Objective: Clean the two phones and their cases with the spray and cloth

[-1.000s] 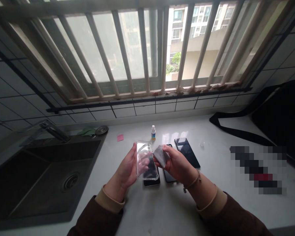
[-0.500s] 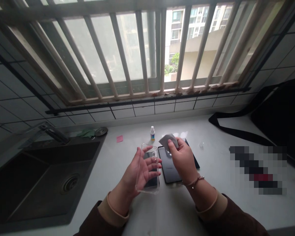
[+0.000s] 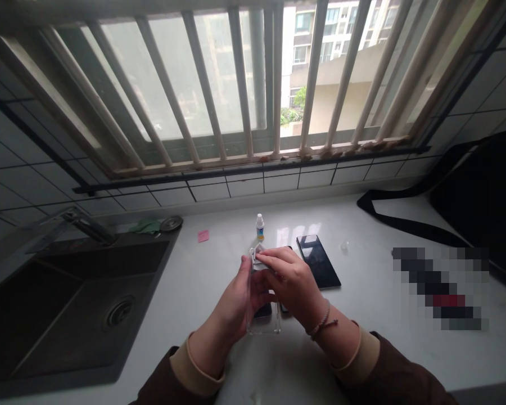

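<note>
My left hand [image 3: 231, 301] holds a clear phone case [image 3: 265, 331], which stands tilted with its side toward me. Pressed against the case's upper end is a grey cloth [image 3: 259, 257], pinched in the fingers of my right hand [image 3: 293, 281]. Under my hands a dark phone [image 3: 262, 310] shows in part through the case. Another phone lies beneath my right hand, mostly hidden. To the right of that hand rests a black phone [image 3: 319, 261] with its glossy face up. A small white bottle [image 3: 260, 228] stands upright just beyond the case.
On the left is a dark sink [image 3: 67, 315] with a faucet [image 3: 88, 228], a green cloth [image 3: 147, 226] and a metal strainer [image 3: 171, 223]. A pink paper square [image 3: 203, 235] lies on the white counter [image 3: 168, 349]. A black bag [image 3: 484, 191] with a strap sits at right, below a barred window.
My right hand has moved left and brought the cloth onto the case. The case has turned more edge-on, and my left fingers have curled behind it. The black phone is now uncovered.
</note>
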The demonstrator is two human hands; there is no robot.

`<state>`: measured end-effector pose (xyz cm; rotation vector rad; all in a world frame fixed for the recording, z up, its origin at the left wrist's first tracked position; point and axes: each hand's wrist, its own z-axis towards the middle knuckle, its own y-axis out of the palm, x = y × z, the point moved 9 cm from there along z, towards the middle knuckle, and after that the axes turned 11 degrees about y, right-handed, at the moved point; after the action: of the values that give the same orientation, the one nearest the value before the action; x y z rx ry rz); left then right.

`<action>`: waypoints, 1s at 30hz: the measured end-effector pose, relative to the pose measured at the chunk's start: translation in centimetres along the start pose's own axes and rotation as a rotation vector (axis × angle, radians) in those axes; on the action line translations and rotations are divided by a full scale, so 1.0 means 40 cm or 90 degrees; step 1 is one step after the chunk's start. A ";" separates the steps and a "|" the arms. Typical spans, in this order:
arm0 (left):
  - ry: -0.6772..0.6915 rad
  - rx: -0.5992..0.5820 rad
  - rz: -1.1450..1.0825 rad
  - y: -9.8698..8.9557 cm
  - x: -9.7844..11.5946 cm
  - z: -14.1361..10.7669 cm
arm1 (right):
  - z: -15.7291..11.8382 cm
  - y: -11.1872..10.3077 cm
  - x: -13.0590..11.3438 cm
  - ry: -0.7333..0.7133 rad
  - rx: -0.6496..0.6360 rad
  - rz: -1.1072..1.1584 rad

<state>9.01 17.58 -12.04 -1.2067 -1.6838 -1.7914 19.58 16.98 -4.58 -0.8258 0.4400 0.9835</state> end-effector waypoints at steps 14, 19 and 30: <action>0.011 -0.055 -0.038 0.006 0.007 0.000 | -0.008 0.009 -0.042 -0.069 -0.004 0.016; 0.003 -0.010 -0.177 0.013 0.024 0.005 | -0.019 0.038 -0.055 -0.106 -0.056 -0.002; 0.003 0.132 -0.093 -0.068 0.068 0.013 | -0.046 0.085 -0.099 -0.146 -0.237 0.073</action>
<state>5.58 19.30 -11.56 -1.0148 -1.9443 -1.6477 14.70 14.37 -4.49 -1.0132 0.1063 1.2739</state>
